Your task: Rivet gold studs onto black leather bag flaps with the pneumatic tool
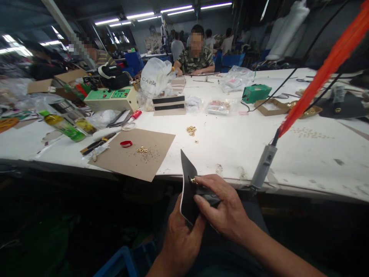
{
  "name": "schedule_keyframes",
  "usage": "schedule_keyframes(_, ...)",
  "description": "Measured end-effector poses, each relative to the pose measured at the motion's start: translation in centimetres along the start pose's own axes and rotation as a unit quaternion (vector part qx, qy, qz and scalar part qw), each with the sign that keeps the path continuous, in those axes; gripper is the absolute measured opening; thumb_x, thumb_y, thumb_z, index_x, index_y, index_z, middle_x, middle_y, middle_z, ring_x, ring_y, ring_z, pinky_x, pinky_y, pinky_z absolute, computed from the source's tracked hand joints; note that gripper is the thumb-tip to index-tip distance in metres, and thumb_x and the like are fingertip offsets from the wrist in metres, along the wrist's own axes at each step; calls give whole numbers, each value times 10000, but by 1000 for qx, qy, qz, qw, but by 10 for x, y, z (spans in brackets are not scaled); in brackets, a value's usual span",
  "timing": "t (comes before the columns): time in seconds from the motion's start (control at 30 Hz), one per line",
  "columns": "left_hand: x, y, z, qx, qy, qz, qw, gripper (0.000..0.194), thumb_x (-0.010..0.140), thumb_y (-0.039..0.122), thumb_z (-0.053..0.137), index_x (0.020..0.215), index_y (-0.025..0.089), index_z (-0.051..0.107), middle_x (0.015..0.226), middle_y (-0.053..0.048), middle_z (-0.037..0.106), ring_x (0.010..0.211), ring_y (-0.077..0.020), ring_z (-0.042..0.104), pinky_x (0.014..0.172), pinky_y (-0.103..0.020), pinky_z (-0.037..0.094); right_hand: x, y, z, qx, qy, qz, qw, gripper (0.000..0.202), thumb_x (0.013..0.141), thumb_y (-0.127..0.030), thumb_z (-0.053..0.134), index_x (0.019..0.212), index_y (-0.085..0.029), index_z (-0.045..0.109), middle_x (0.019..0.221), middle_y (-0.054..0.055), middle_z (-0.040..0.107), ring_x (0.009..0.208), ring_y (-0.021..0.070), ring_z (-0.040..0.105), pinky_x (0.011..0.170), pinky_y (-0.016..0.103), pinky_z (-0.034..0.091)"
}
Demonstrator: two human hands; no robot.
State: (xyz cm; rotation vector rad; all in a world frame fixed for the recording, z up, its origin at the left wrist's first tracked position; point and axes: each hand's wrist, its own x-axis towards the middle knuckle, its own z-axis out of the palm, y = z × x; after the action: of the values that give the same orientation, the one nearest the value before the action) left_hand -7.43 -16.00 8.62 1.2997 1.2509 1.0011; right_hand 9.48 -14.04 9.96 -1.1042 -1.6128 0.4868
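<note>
My left hand grips the lower end of a dark, leather-like panel with a pale edge, held up in front of the table's near edge. On the panel's face sits a small gold metal fitting. My right hand is closed at the panel's right side, its index fingertip against the gold fitting and its thumb lower down by the panel. Beyond, a small pile of gold fittings lies on the white table. More gold pieces and dark bits rest on a brown cardboard sheet.
A grey electric screwdriver hangs on an orange cord at the right. At left are a red ring, pliers, a green-labelled bottle and a control box. A person in camouflage sits across the table.
</note>
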Motion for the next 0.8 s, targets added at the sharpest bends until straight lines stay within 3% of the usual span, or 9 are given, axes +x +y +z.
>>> schedule_keyframes(0.1, -3, 0, 2, -11, 7, -8, 1000, 614, 701, 281, 927, 1287, 271, 745, 1385, -89, 713, 1407, -415, 550, 1245, -512, 395, -10, -7, -6, 6, -68, -16, 998, 830, 794, -409, 892, 1534, -317, 527, 1421, 113, 629, 1299, 342, 607, 1093, 536, 534)
schedule_keyframes(0.17, -6, -2, 5, -43, 11, -9, 999, 698, 613, 222, 959, 1278, 266, 751, 1435, -99, 680, 1447, -441, 505, 1258, -531, 379, -16, -9, -7, 8, -82, -22, 996, 1008, 710, -481, 953, 1576, -309, 467, 1473, 132, 588, 1347, 374, 565, 1131, 562, 501)
schedule_keyframes(0.23, -11, -5, 9, -60, 26, 16, 998, 746, 560, 176, 967, 1269, 264, 754, 1502, -103, 629, 1490, -444, 455, 1279, -519, 351, -20, -9, -6, 15, -62, -27, 998, 840, 815, -406, 885, 1552, -315, 491, 1430, 121, 625, 1321, 352, 587, 1120, 546, 504)
schedule_keyframes(0.33, -19, -10, 13, -11, 43, 67, 997, 738, 620, 188, 942, 1317, 272, 716, 1541, -98, 596, 1499, -402, 459, 1297, -494, 318, -22, -9, -8, 30, -31, -32, 999, 527, 988, -187, 644, 1480, -356, 560, 1316, 75, 702, 1226, 285, 655, 1047, 487, 544)
schedule_keyframes(0.5, -23, -21, 2, 44, 114, 75, 990, 438, 741, 273, 893, 1148, 242, 736, 1278, -101, 742, 1235, -342, 682, 1156, -473, 500, -31, -9, -31, 46, -98, -61, 992, 565, 1021, -148, 590, 1533, -379, 530, 1298, 80, 717, 1179, 267, 682, 982, 443, 585)
schedule_keyframes(0.6, -16, -21, -8, 53, 154, 62, 985, 621, 705, 294, 935, 1262, 239, 665, 1234, -82, 732, 1102, -292, 731, 1024, -428, 589, -41, -6, -42, 54, -152, -56, 985, 568, 1021, -240, 638, 1560, -366, 509, 1342, 95, 702, 1211, 285, 672, 1000, 458, 581)
schedule_keyframes(0.7, -7, -14, -16, 66, 116, 142, 981, 839, 687, 275, 946, 1440, 266, 576, 1402, -110, 653, 1230, -307, 683, 1081, -446, 560, -48, -1, -50, 68, -189, -27, 979, 522, 1054, -262, 594, 1555, -381, 513, 1357, 86, 697, 1238, 276, 664, 1017, 457, 571)
schedule_keyframes(0.8, -3, -2, -20, 81, 23, 223, 971, 612, 760, 201, 885, 1335, 273, 689, 1384, -104, 692, 1286, -311, 658, 1127, -467, 525, -50, 2, -55, 84, -211, -2, 974, 448, 1095, -279, 507, 1532, -369, 544, 1334, 87, 706, 1238, 261, 666, 1019, 447, 569)
